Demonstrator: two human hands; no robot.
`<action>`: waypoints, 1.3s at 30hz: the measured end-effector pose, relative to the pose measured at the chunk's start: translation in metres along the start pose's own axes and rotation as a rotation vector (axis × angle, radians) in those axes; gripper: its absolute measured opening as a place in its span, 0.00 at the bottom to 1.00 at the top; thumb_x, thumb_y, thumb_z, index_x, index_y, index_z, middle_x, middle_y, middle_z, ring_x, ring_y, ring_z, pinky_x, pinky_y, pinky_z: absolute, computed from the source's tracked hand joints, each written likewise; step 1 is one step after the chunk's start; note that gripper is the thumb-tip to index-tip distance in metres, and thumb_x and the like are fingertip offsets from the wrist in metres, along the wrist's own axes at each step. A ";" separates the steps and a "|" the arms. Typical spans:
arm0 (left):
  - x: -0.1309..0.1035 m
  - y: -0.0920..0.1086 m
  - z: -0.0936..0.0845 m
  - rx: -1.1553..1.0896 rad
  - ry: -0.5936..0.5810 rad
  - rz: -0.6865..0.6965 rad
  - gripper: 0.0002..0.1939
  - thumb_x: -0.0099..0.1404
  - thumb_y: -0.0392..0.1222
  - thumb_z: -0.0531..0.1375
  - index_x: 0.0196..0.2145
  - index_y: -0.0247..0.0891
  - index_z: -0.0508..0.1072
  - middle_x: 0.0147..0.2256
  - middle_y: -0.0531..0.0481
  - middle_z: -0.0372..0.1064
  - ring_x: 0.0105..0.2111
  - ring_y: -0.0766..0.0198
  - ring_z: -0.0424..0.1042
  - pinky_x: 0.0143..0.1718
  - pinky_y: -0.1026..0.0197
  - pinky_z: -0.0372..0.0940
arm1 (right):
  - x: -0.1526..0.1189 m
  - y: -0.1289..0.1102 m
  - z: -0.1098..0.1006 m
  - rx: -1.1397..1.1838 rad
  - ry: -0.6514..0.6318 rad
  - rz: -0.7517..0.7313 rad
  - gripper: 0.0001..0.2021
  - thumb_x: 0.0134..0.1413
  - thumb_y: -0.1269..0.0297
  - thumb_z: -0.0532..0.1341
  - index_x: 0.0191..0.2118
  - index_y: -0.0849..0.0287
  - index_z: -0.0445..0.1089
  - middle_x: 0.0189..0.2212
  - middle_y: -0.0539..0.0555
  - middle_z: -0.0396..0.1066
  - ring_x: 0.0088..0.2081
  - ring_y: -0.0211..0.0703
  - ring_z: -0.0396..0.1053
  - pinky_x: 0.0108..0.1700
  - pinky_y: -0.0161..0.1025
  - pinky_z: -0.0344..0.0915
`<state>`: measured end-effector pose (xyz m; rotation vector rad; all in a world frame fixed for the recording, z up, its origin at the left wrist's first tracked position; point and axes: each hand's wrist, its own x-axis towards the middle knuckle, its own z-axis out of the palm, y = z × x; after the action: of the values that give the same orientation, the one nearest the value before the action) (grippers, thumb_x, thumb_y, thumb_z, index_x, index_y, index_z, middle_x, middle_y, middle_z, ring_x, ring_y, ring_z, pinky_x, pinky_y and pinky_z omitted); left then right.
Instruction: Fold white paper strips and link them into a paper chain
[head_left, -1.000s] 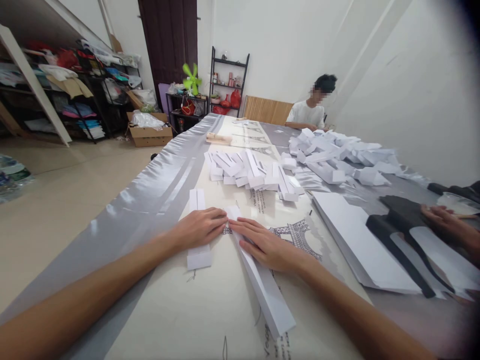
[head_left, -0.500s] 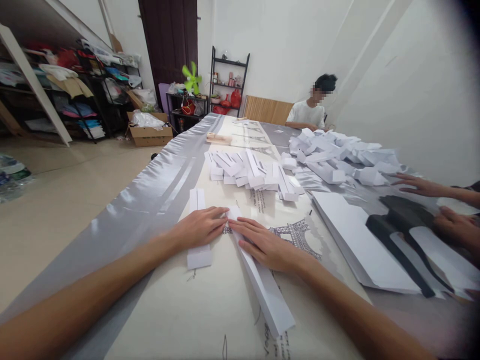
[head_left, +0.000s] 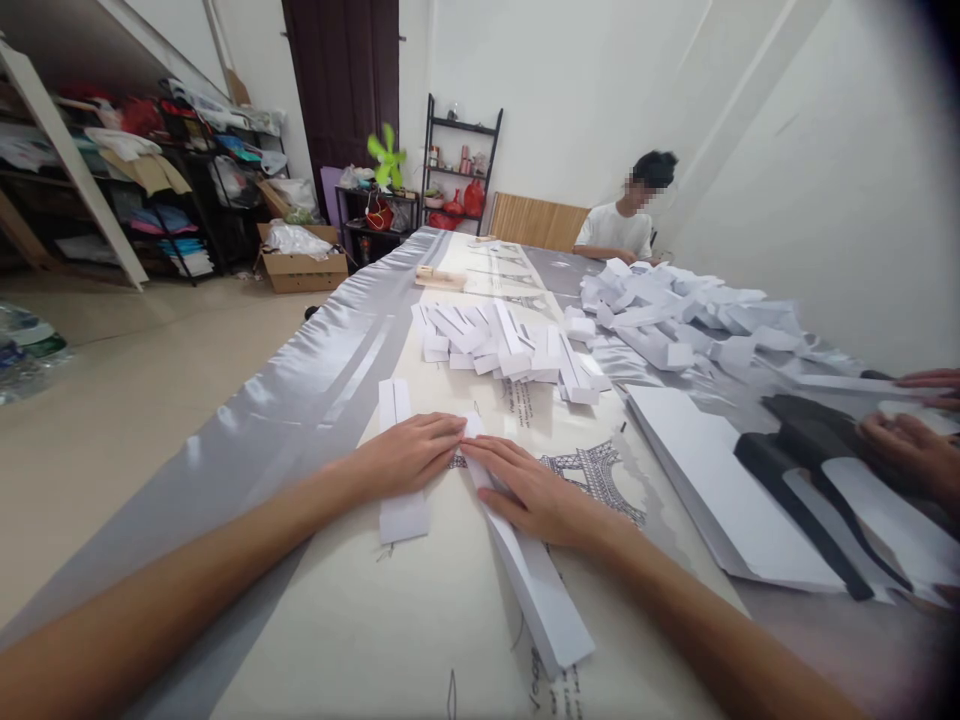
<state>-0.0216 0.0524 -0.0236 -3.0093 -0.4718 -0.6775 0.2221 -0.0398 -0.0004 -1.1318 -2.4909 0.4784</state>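
A long, narrow white paper box (head_left: 540,600), partly folded, lies slantwise on the table, its near end toward me. At its far end my left hand (head_left: 412,455) pinches the edge with its fingertips. My right hand (head_left: 521,485) grips the same box just below, fingers over the far end and thumb on its near side; the fingertips of both hands almost meet. Beneath my left hand and wrist lies a second, shorter white paper box (head_left: 403,520), its middle hidden. The exact fold under my fingertips is covered.
Finished-looking white paper boxes (head_left: 510,340) are heaped ahead, with a larger pile (head_left: 690,310) at far right. A stack of white sheets (head_left: 720,480) and black straps (head_left: 795,510) lie to the right, beside a co-worker's hands (head_left: 911,445). Another person (head_left: 619,225) sits at the far end.
My hands stay at the far end of the box, shifted only slightly. At the right, the co-worker's reaching hand has drawn back toward the edge, a white paper piece now beside it.
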 end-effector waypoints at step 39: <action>0.002 -0.010 -0.018 0.086 -0.201 -0.366 0.28 0.71 0.64 0.52 0.41 0.34 0.73 0.45 0.38 0.74 0.45 0.51 0.75 0.46 0.54 0.68 | -0.011 -0.014 -0.005 0.052 -0.043 -0.253 0.20 0.65 0.63 0.62 0.60 0.57 0.69 0.57 0.57 0.72 0.62 0.46 0.67 0.65 0.48 0.64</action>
<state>-0.0306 0.0605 -0.0071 -2.9465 -1.0494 -0.3512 0.2224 -0.0563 0.0079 -0.7795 -2.5949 0.4953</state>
